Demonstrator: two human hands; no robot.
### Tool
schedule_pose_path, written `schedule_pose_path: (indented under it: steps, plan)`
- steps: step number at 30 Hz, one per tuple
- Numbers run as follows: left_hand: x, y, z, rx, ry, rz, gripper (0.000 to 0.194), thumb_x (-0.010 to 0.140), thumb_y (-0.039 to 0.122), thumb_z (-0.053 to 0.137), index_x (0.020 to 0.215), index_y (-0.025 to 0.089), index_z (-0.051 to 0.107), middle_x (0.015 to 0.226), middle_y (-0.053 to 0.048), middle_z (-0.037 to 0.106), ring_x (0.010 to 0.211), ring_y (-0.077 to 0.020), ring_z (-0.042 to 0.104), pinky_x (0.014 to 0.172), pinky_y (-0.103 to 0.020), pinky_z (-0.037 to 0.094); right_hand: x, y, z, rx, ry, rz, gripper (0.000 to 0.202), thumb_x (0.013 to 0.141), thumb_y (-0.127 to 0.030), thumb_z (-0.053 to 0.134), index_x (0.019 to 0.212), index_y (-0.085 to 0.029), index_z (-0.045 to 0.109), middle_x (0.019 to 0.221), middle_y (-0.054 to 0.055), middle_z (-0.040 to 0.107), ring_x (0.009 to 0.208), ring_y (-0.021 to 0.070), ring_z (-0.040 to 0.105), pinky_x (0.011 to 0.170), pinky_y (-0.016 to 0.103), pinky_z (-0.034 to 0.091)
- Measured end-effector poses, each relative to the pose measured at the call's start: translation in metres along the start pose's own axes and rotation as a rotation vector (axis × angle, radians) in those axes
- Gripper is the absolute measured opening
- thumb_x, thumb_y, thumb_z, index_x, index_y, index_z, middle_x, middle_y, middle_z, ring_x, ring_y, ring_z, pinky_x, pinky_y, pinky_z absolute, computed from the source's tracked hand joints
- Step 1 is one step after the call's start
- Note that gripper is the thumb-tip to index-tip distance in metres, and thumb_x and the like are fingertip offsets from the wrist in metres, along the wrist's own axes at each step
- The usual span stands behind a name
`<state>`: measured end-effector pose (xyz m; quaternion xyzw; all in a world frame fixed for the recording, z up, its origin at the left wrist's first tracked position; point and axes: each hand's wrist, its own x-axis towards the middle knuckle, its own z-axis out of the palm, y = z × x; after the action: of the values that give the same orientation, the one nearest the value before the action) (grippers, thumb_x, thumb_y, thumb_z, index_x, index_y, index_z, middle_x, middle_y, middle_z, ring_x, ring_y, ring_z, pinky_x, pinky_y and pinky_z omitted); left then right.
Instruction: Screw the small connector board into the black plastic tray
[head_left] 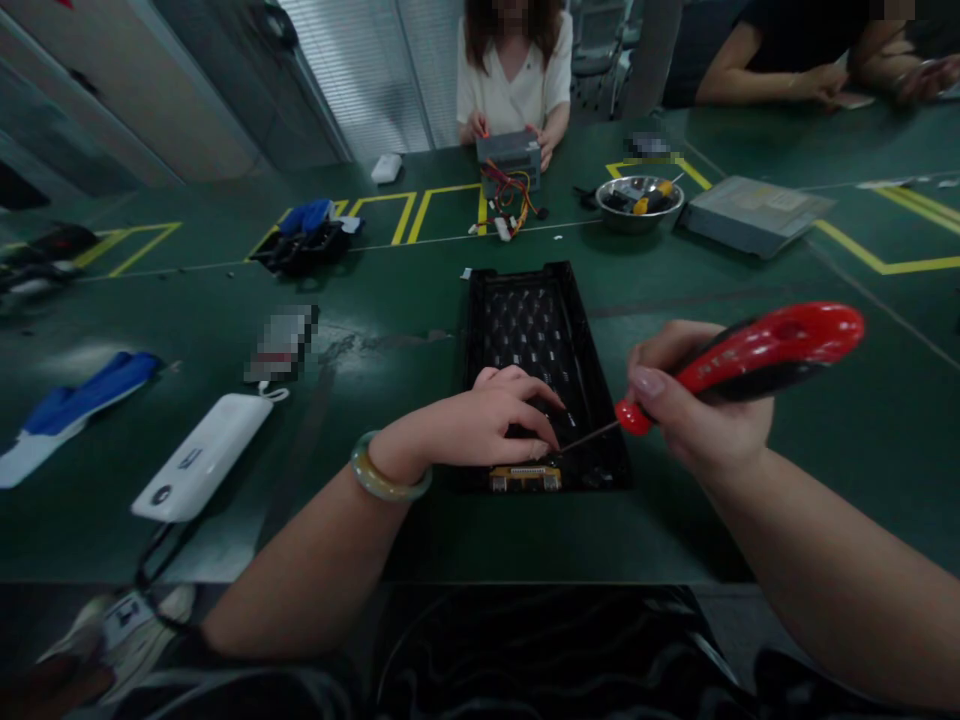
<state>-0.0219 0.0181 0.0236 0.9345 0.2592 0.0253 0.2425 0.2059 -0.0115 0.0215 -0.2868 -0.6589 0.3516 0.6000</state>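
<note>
A black rectangular casing [592, 400] with a patterned inner face lies on the green table in front of me. Along its near edge sits a small circuit board [526, 478] with connectors. My left hand [506, 415] rests over the lower part of the casing, fingers spread and bent, thumb and fingertips near the screwdriver's tip. In my right hand [686, 400] is a red and black screwdriver [780, 350], its thin shaft pointing left and down to a spot just above the board. Whether a screw is under the tip cannot be made out.
Left are a white power bank [202, 458], a phone [281, 342] and a blue-white glove [82, 405]. Beyond the casing, a person holds a grey box with wires [510, 165]. A metal bowl of tools [637, 215] and a flat grey unit [757, 215] stand back right.
</note>
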Motion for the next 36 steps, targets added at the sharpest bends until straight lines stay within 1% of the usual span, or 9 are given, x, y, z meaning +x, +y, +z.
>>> schedule_pose_path:
  steps: [3, 6, 9, 12, 15, 18, 24, 30, 36]
  plan:
    - [0.000, 0.000, 0.000, 0.004, 0.024, 0.017, 0.019, 0.094, 0.037, 0.060, 0.097, 0.032, 0.078, 0.138, 0.000, 0.057, 0.123, -0.0251, 0.045, 0.107, -0.043, 0.026, -0.001, -0.004, 0.001, -0.055, -0.078, 0.064, 0.020, 0.085, -0.029, 0.070, 0.069, -0.022, 0.061, 0.060, -0.002, 0.056, 0.049, 0.0111, 0.049, 0.042, 0.027, 0.032]
    - [0.000, 0.000, 0.001, -0.004, 0.035, 0.023, 0.018, 0.093, 0.036, 0.061, 0.096, 0.033, 0.078, 0.138, 0.001, 0.057, 0.123, -0.0259, 0.045, 0.107, -0.044, 0.026, 0.002, -0.009, 0.002, -0.112, -0.082, 0.101, 0.022, 0.086, -0.030, 0.069, 0.069, -0.021, 0.061, 0.061, -0.002, 0.056, 0.049, 0.0099, 0.048, 0.042, 0.025, 0.032]
    - [-0.001, -0.002, 0.002, -0.014, 0.045, 0.037, 0.016, 0.091, 0.036, 0.063, 0.096, 0.033, 0.079, 0.138, 0.001, 0.057, 0.124, -0.0265, 0.045, 0.107, -0.044, 0.026, 0.006, -0.011, 0.002, -0.159, -0.108, 0.092, 0.021, 0.085, -0.031, 0.071, 0.070, -0.020, 0.061, 0.062, -0.003, 0.056, 0.051, 0.0089, 0.048, 0.044, 0.023, 0.034]
    - [-0.003, -0.004, 0.001, 0.001, 0.056, 0.064, 0.016, 0.090, 0.036, 0.064, 0.094, 0.033, 0.079, 0.137, 0.001, 0.059, 0.123, -0.0262, 0.046, 0.106, -0.044, 0.027, 0.006, -0.011, 0.005, -0.178, -0.130, 0.039, 0.019, 0.079, -0.031, 0.079, 0.080, -0.020, 0.064, 0.075, -0.002, 0.061, 0.064, 0.0110, 0.056, 0.055, 0.024, 0.043]
    - [-0.005, -0.003, -0.001, 0.033, 0.072, 0.100, 0.015, 0.089, 0.036, 0.065, 0.093, 0.033, 0.080, 0.136, 0.001, 0.060, 0.121, -0.0257, 0.047, 0.105, -0.043, 0.027, 0.002, -0.010, 0.012, -0.056, -0.163, 0.069, 0.032, 0.076, -0.036, 0.084, 0.096, -0.023, 0.063, 0.088, 0.000, 0.067, 0.078, 0.0154, 0.064, 0.067, 0.026, 0.050]
    - [-0.006, -0.004, -0.001, 0.044, 0.080, 0.118, 0.015, 0.088, 0.034, 0.066, 0.095, 0.034, 0.079, 0.136, 0.003, 0.060, 0.120, -0.0246, 0.048, 0.103, -0.041, 0.028, -0.004, -0.011, 0.018, 0.105, -0.246, 0.134, 0.040, 0.081, -0.041, 0.080, 0.109, -0.027, 0.056, 0.080, -0.004, 0.069, 0.070, 0.0135, 0.065, 0.067, 0.025, 0.051]
    - [-0.007, -0.008, 0.002, 0.048, 0.082, 0.122, 0.021, 0.085, 0.028, 0.064, 0.097, 0.036, 0.079, 0.138, 0.003, 0.059, 0.123, -0.0259, 0.046, 0.102, -0.043, 0.027, -0.009, -0.015, 0.015, 0.140, -0.252, 0.148, 0.026, 0.092, -0.030, 0.066, 0.113, -0.025, 0.052, 0.085, -0.001, 0.065, 0.075, 0.0132, 0.061, 0.068, 0.026, 0.048]
    - [-0.006, -0.008, 0.003, 0.045, 0.086, 0.134, 0.022, 0.085, 0.027, 0.063, 0.097, 0.035, 0.079, 0.136, 0.002, 0.061, 0.122, -0.0262, 0.046, 0.102, -0.043, 0.027, -0.009, -0.022, 0.008, 0.165, -0.228, 0.095, 0.027, 0.092, -0.020, 0.059, 0.117, -0.024, 0.050, 0.087, 0.002, 0.064, 0.077, 0.0155, 0.059, 0.068, 0.030, 0.045]
    - [-0.006, -0.009, 0.004, 0.031, 0.094, 0.140, 0.020, 0.085, 0.027, 0.063, 0.096, 0.035, 0.079, 0.132, 0.003, 0.064, 0.120, -0.0246, 0.049, 0.099, -0.042, 0.027, -0.010, -0.023, 0.010, 0.115, -0.277, 0.064, 0.027, 0.093, -0.017, 0.057, 0.118, -0.024, 0.049, 0.087, 0.002, 0.065, 0.076, 0.0162, 0.060, 0.068, 0.032, 0.046]
